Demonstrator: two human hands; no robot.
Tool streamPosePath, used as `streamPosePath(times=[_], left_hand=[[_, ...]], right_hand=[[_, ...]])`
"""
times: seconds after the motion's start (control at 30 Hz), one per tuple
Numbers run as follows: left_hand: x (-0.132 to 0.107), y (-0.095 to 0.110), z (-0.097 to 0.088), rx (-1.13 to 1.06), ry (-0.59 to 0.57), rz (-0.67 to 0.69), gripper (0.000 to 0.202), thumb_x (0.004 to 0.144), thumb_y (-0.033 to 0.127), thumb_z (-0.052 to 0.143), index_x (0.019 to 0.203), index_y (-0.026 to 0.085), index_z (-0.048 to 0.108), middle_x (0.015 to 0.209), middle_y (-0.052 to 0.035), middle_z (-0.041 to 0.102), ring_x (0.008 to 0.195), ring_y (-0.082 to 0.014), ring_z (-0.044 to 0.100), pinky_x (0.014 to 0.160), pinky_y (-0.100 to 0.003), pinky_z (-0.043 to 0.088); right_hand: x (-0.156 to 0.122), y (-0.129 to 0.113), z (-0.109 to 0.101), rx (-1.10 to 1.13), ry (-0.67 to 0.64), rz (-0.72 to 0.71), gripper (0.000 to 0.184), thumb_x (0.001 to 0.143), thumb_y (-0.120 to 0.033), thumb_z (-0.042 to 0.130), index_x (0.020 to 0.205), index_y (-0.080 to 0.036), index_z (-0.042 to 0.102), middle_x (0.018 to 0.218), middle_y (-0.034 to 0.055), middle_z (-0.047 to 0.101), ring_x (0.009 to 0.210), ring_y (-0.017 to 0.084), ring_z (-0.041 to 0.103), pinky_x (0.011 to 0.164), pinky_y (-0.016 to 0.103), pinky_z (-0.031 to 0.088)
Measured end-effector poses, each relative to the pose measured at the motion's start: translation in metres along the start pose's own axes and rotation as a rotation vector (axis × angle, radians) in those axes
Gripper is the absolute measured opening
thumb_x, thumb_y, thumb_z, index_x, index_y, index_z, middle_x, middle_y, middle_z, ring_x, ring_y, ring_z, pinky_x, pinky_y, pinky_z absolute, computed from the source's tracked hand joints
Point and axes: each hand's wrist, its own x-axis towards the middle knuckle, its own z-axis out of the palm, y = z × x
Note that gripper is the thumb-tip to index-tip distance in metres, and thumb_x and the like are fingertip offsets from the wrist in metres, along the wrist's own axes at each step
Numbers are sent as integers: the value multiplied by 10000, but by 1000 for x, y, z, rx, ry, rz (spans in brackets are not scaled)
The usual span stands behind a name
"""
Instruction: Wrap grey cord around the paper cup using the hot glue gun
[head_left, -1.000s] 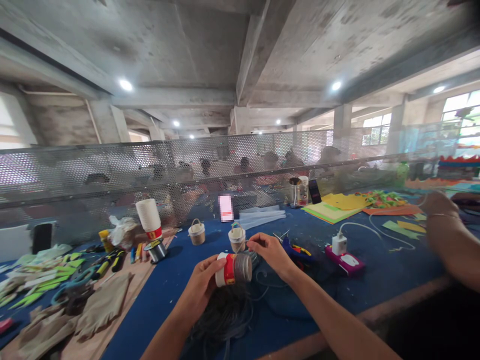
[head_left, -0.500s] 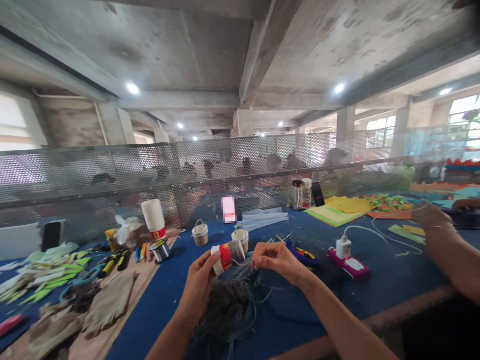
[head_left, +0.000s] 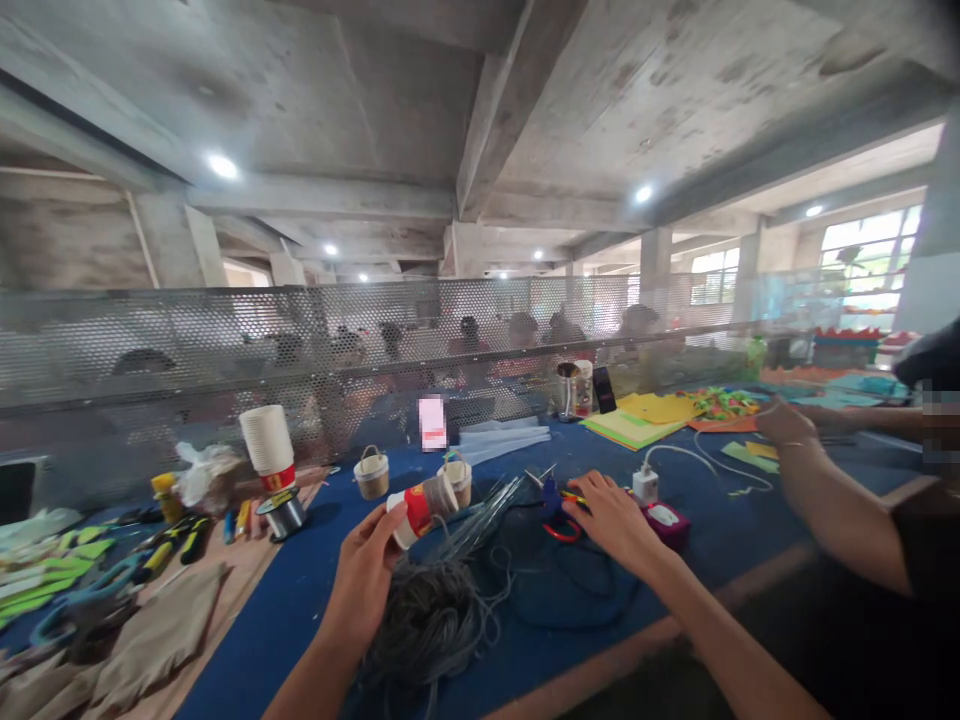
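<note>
A white and red paper cup (head_left: 409,515) is held in my left hand (head_left: 365,565), tipped on its side, with grey cord wound around its far end. My fingers close around its white end. My right hand (head_left: 607,515) reaches over a blue tool with red and yellow parts (head_left: 553,508), its fingers stretched out at the tool's edge; the hand partly hides it, so its kind is unclear. A tangled bundle of grey cord (head_left: 424,625) lies below the cup. Two small cups with handles, a left one (head_left: 371,474) and a right one (head_left: 459,480), stand just beyond.
A stack of paper cups (head_left: 266,440) and a wire spool (head_left: 283,514) stand left, near gloves (head_left: 161,625) and hand tools. A purple block with a white charger (head_left: 645,485) sits right. A co-worker's arm (head_left: 832,500) reaches in beside coloured sheets (head_left: 637,420). A perforated screen (head_left: 337,350) runs behind.
My right hand has left the cord by the cup and moved right to the blue tool. My left hand still holds the cup. The view has turned slightly right.
</note>
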Motion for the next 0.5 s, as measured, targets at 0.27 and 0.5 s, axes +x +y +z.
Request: streamPosePath(times=[0.27,0.5], left_hand=[[-3,-1,3,-42,-31,-13,235,685,341,823,834,180,739,754,0,730,669,-138,643,639,-190,525],[-3,-3,4,-41,-30,-70,283,671,369,829,840,158,744,772,-17,742,673,-146,654,634,-201,527]], right_hand=[[-5,6,17,-185,-147,12,362,883,-351,592,1195,-168,621,1114,129,658,1079,318,580,882,396,430],[4,7,26,-224,-161,-6,345,868,-296,614,1203,-213,608,1093,112,681,1083,306,579,903,403,402]])
